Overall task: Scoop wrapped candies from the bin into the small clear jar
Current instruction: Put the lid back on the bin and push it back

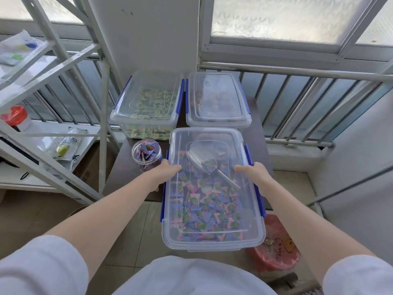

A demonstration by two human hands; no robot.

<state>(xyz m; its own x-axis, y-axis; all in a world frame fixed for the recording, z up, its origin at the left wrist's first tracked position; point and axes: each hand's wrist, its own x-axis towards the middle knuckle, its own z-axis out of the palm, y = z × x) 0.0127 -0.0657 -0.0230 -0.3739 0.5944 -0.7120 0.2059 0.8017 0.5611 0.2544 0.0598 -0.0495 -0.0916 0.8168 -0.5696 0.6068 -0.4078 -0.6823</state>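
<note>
A clear plastic bin [212, 241] with blue latches sits at the near edge of a dark table, its clear lid [207, 137] on top. Inside lie several blue and pink wrapped candies [208, 205] and a clear scoop [204, 160]. My left hand [168, 169] grips the lid's left edge, fingers over the top. At the lid's right edge, my right hand [254, 172] holds on the same way. The small clear jar [146, 153] stands open just left of the bin, filled with the same candies, beside my left hand.
Two more clear bins stand behind: one with green candies [146, 101], one lidded with brown ones [217, 99]. A white metal shelf rack [53, 103] rises at left. A red bag [274, 252] lies on the floor at right. A railing and window lie beyond the dark table [123, 171].
</note>
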